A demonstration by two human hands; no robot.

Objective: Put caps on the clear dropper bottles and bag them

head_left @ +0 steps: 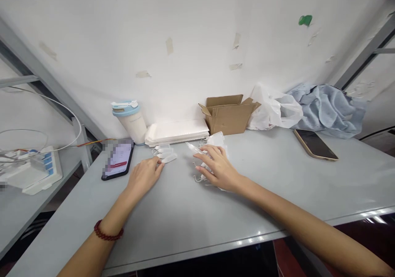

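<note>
My left hand (145, 173) rests on the desk, fingers drawn in, with thumb and forefinger closed at the near end of a small white translucent tube-like piece (169, 158). Several similar pieces (163, 148) with thin white strings lie side by side just beyond those fingertips. My right hand (217, 166) hovers with fingers spread over a loose pile of the same pieces (218, 139). One piece (193, 148) pokes out past its fingertips; whether they touch it I cannot tell. The palm hides much of this pile.
Behind the hands stand a stack of white envelope-like packets (177, 132), an open cardboard box (230, 118) and a blue-lidded cup (131, 123). Phones lie left (119, 160) and right (316, 144). A white plastic bag (271, 108) and blue cloth (330, 108) fill the back right.
</note>
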